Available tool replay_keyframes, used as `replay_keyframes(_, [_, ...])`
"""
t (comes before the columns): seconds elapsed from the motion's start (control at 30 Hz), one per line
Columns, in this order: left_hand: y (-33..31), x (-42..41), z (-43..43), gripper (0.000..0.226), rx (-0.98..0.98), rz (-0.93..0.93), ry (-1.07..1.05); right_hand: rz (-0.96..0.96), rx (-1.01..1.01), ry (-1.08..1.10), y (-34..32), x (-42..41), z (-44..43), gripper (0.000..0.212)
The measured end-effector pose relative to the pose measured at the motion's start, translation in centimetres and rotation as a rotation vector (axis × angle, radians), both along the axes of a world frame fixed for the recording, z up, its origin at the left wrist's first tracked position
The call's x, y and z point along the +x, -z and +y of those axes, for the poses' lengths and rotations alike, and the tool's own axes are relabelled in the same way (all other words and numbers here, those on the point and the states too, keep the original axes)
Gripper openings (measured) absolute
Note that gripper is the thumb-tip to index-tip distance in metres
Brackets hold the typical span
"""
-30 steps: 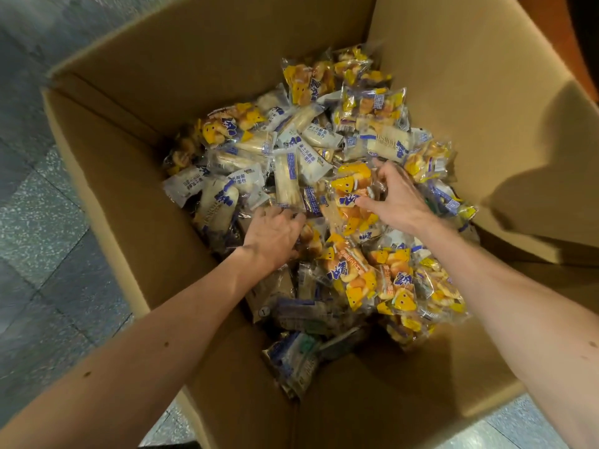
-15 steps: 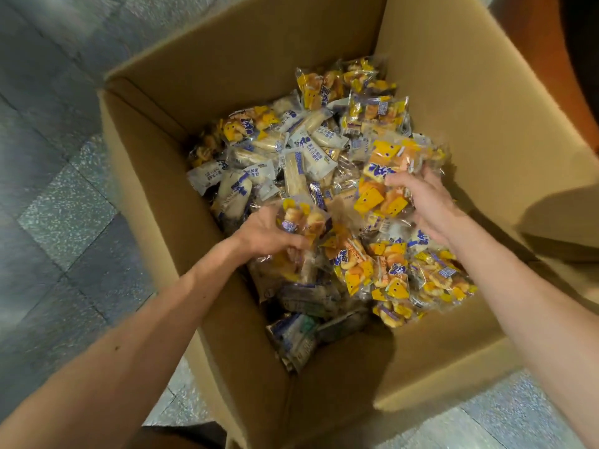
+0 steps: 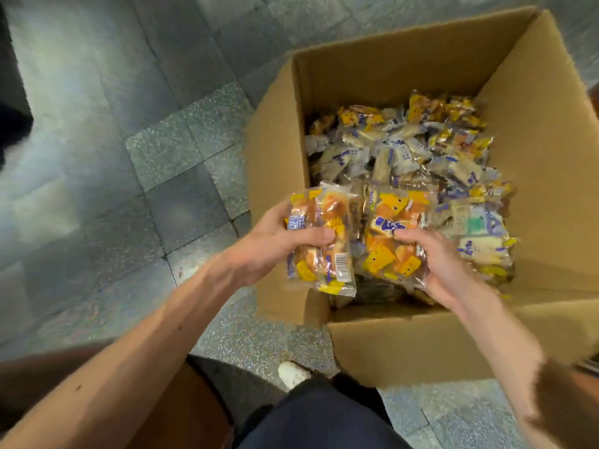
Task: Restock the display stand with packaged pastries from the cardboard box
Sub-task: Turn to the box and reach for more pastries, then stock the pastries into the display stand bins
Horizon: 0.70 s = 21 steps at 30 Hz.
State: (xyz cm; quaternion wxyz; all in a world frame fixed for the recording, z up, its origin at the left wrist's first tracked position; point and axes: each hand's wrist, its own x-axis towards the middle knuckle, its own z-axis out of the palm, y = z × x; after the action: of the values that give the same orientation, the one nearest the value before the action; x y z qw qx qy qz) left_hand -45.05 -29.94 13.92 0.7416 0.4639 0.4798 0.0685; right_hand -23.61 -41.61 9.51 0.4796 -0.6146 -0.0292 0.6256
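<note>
- Gripping one packet each, your hands sit nearest you, over the box's near-left corner. Your left hand [image 3: 269, 249] curls round the first packet [image 3: 324, 215] at its middle, thumb across the front. Your right hand [image 3: 450, 267] pinches the second packet [image 3: 392, 222] by its lower half, at three o'clock from the first and just beside it.
- Treat both as light and soft: thin, crinkly film over bread that will likely squash. Hold gently across the middle, not by the slippery sealed ends.
- Under your hands, the cardboard box [image 3: 405, 348] stands open on the tiled floor [image 3: 181, 163], with your shoe [image 3: 291, 374] at seven o'clock from it.
- Farther off, toward twelve o'clock, a loose heap of packets [image 3: 398, 157] covers the box bottom, so plenty is left to carry.
- You cannot see the display stand in this view.
</note>
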Motion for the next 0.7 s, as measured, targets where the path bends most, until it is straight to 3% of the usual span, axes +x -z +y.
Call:
replay_keyframes(0.17, [-4.0, -11.2, -5.5, 0.070, 0.099, -0.038, -0.162, -0.036, 0.127, -0.198, -5.2, -11.6, -1.0, 0.018])
replay_keyframes(0.27, [-6.4, -18.7, -9.8, 0.062, 0.176, -0.022, -0.269, -0.066, 0.185, -0.347, -6.5, -18.7, -2.1, 0.017])
replay_keyframes(0.37, [-8.3, -26.1, -14.4, 0.055, 0.250, 0.034, -0.423, -0.105, 0.252, -0.554, -7.4, -26.0, -2.9, 0.047])
replay_keyframes(0.43, [-9.1, -30.8, -17.2, 0.053, 0.284, 0.055, -0.532, -0.129, 0.320, -0.664, -8.4, -30.9, -3.0, 0.047])
replay_keyframes(0.7, [-12.4, -44.1, -26.4, 0.030, 0.399, 0.114, -0.949, 0.105, 0.466, -1.123, -13.3, -48.8, -3.8, 0.035])
